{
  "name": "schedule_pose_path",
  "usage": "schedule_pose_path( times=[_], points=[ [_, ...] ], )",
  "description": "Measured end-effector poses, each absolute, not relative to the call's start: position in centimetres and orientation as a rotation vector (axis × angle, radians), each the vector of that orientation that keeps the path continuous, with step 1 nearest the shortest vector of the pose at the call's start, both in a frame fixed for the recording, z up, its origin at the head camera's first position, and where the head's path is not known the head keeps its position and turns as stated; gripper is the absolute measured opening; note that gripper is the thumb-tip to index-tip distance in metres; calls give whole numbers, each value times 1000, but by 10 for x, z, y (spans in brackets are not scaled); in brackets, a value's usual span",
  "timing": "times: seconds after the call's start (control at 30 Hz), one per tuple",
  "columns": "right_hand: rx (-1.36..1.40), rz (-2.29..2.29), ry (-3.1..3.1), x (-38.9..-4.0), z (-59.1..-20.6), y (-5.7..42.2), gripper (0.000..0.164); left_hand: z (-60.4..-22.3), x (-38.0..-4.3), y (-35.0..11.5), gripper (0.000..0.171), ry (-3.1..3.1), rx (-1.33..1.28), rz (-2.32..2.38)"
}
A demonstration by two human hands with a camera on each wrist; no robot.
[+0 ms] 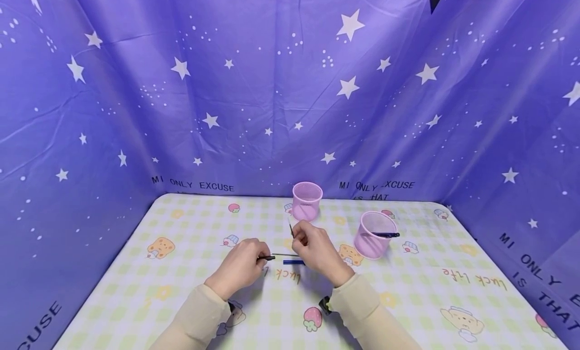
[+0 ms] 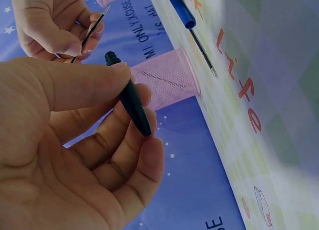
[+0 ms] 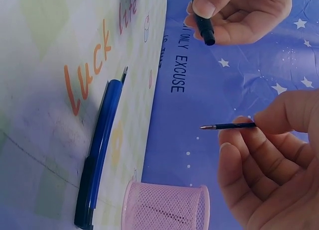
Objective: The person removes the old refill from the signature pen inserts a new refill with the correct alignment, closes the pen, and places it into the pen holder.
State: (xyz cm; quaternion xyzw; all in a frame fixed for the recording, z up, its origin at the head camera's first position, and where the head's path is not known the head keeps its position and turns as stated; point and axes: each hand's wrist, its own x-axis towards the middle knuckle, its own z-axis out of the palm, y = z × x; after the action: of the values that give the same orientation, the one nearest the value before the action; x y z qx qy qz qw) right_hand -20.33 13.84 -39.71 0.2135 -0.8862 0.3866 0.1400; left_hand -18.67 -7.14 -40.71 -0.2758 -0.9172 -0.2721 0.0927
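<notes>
My left hand (image 1: 240,266) pinches a short black tapered pen tip section (image 2: 132,103) between thumb and fingers, its threaded end bare. Opposite it, my right hand (image 1: 319,249) pinches a thin dark pen refill (image 3: 232,126) with a metal writing point. On the table just beneath the hands lies a blue pen barrel (image 3: 107,123) with a dark end. Alongside the barrel is a second refill (image 2: 203,53), whose point sticks out past it. The hands are apart, and the held parts do not touch each other.
A pink mesh cup (image 1: 306,209) stands at the back of the table, beyond the right hand. Another pink mesh cup (image 1: 369,245) is to the right, with a dark pen (image 1: 387,234) jutting over its rim. Purple star-printed cloth (image 1: 272,88) surrounds the patterned tabletop (image 1: 136,289).
</notes>
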Motion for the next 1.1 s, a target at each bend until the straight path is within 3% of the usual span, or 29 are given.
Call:
schedule_pose_path(
  times=[1.1],
  points=[
    [651,1230,-2510,-194,-395,129,21,-407,-186,-71,15,-2687,-798,-827]
  ],
)
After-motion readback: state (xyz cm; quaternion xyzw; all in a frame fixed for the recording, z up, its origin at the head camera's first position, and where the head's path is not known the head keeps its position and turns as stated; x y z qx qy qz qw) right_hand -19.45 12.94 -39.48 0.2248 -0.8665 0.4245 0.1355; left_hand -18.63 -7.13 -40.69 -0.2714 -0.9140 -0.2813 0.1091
